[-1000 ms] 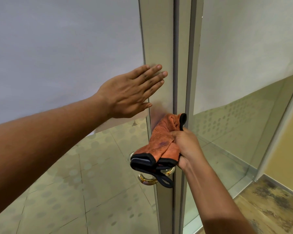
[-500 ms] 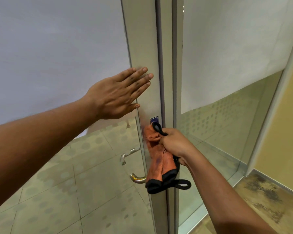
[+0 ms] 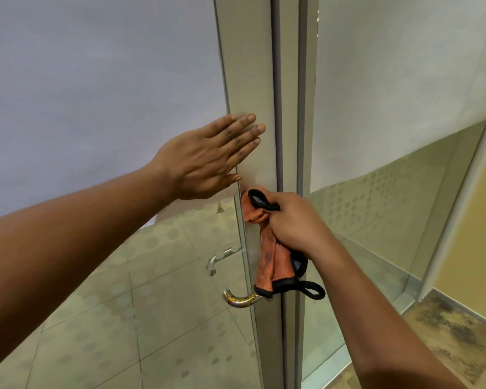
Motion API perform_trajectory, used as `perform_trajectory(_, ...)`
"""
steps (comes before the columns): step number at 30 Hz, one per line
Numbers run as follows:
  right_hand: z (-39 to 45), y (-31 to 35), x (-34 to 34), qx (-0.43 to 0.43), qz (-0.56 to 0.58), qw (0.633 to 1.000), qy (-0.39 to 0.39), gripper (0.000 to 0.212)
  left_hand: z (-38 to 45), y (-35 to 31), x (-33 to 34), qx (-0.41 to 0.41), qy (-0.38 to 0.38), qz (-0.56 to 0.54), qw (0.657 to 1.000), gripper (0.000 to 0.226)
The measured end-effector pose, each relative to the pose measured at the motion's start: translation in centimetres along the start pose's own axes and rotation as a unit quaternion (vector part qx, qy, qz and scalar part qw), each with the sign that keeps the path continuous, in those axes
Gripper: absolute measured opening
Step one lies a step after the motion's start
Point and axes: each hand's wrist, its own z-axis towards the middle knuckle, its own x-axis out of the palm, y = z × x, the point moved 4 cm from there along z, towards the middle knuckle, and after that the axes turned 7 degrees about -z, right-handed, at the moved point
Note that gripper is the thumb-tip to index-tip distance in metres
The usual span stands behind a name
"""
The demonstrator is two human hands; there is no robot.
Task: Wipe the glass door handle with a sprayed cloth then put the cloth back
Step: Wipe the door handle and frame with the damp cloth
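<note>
The glass door (image 3: pixel 96 80) fills the left; the left hand (image 3: pixel 208 158) lies spread flat on its metal frame (image 3: pixel 250 80). Right hand (image 3: pixel 295 223) clenches the orange cloth (image 3: pixel 275 259), black-edged, hanging just above the curved handle (image 3: pixel 240 299), possibly touching. No legible writing.

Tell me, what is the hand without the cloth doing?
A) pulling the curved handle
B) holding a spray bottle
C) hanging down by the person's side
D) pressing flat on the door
D: the left hand lies open with fingers spread against the door frame, while the right hand grips the orange cloth above the curved handle.
</note>
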Motion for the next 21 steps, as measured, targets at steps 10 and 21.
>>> perform_trajectory(10,-1.1,-1.4,2.5,0.004,-0.186,0.979,0.083,0.039,0.0,0.1,0.1,-0.002,-0.002,-0.008,1.000,0.074)
perform_trajectory(21,-1.4,-5.9,-3.0,0.048,-0.057,0.991,0.109,0.042,-0.1,0.1,0.0,0.001,-0.001,-0.010,1.000,0.074)
